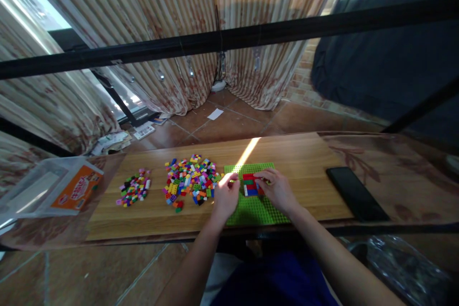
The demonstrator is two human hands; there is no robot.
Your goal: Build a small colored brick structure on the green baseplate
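A green studded baseplate (247, 216) lies on the wooden board, with a small block of red, green, white and blue toy bricks (251, 191) built on it. My right hand (278, 189) is over the right side of that block, thumb and fingers closed at its bricks. A speck of yellow shows by its fingers; the exact brick gripped is partly hidden. Over the plate's left edge, my left hand (226, 197) has its fingers curled together, apart from the block. Whatever it holds, if anything, is too small to make out.
Left of the plate spreads a large pile of loose bricks (190, 179), with a smaller pile (134, 189) farther left. A clear plastic box (46, 186) with an orange label stands at the far left. A black phone (355, 193) lies right. A dark bar (201, 43) crosses beyond.
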